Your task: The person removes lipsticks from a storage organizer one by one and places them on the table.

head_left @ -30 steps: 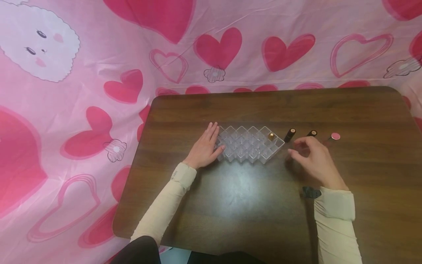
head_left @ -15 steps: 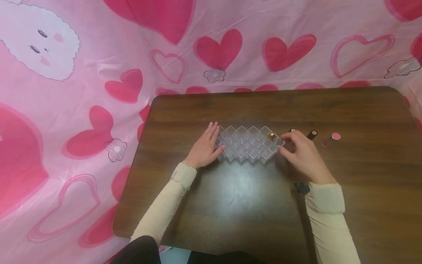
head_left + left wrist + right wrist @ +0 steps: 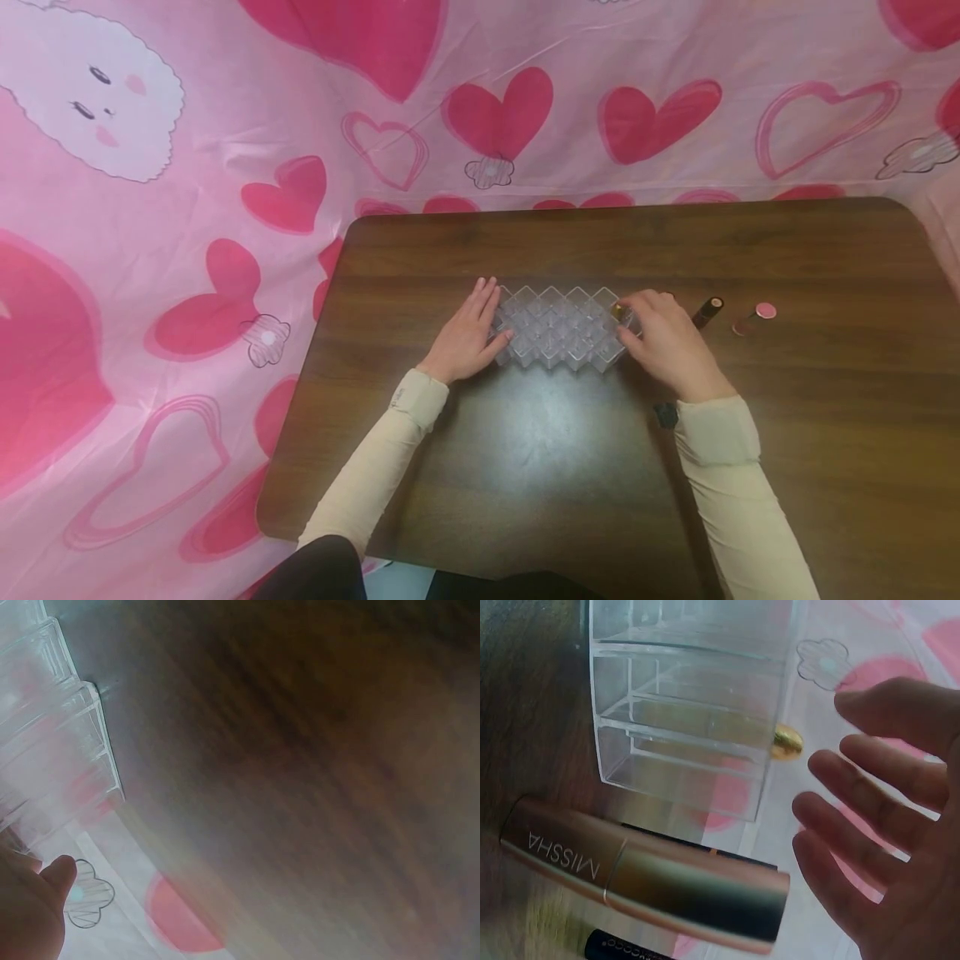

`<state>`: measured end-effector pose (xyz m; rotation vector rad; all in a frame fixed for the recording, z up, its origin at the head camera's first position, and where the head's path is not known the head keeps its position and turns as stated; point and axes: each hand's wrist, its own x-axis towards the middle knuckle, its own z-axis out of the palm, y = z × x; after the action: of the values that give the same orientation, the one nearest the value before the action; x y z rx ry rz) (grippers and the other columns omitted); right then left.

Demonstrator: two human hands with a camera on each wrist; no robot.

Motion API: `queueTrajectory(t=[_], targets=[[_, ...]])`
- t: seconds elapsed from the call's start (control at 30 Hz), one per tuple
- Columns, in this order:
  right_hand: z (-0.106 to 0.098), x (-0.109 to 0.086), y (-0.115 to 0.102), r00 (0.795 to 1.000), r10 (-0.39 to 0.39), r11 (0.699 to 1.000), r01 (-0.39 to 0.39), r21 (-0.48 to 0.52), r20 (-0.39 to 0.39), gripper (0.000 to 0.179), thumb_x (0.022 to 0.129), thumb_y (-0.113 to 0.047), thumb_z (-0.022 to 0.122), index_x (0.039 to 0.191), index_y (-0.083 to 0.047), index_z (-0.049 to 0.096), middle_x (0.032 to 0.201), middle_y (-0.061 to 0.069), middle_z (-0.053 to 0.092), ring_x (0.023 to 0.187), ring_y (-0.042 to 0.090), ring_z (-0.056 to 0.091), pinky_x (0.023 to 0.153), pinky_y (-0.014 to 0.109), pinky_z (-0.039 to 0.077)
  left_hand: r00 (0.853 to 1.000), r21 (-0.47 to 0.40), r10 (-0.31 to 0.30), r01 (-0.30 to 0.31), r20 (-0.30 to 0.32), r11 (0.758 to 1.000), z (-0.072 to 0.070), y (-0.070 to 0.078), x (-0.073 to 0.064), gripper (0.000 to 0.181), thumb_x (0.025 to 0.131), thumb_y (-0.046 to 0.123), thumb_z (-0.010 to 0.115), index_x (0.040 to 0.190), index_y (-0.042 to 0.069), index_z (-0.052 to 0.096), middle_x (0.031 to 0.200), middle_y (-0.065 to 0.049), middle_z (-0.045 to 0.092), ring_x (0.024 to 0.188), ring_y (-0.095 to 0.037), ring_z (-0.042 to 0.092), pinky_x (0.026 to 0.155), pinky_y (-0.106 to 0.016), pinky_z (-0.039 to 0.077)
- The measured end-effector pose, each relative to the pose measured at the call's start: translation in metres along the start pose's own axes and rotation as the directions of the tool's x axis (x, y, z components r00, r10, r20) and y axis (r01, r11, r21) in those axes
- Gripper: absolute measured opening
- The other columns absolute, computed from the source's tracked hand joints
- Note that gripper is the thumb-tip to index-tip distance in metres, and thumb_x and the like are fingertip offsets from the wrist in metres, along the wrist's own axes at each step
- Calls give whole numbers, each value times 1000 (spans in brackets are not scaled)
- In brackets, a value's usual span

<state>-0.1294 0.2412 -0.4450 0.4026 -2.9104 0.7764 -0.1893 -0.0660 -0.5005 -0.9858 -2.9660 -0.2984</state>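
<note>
A clear plastic organizer [image 3: 555,329] with diamond-shaped compartments stands on the table, its walls also visible in the left wrist view. My left hand [image 3: 465,333] lies along its left end, fingers straight, thumb at the front corner. Over the right end is my right hand [image 3: 671,346], fingers loosely bent and spread. One right-end compartment holds a slim tube with a gold cap [image 3: 787,742]. The right fingertips are close to that cap, with a gap showing between them in the right wrist view. In the head view this hand partly covers the cap and the organizer's right corner.
Right of the organizer stand a dark tube [image 3: 707,312] and a pink-topped tube [image 3: 753,318]; another is mostly hidden behind my right hand. The right wrist view shows a lipstick marked MISSHA [image 3: 645,874] beside the organizer. A pink heart-patterned cloth [image 3: 570,50] hangs behind the table.
My right hand has moved left from beside the loose tubes to over the organizer's right end, near the gold cap. The left hand has stayed in place.
</note>
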Motion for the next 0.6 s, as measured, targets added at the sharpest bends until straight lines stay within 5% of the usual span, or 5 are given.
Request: queueTrajectory(t=[0.6], targets=[[10,10,0,1000,-7,995,9,-104,18,28,78,-4,56,105,1,59,101,18,54,92,33,45,79,44,36,1000,-10,-7,7,7,1000,2,-1,0,77,89,57,27,144,7,7,152,-4,0,140,-18,-5,113,-30,7]])
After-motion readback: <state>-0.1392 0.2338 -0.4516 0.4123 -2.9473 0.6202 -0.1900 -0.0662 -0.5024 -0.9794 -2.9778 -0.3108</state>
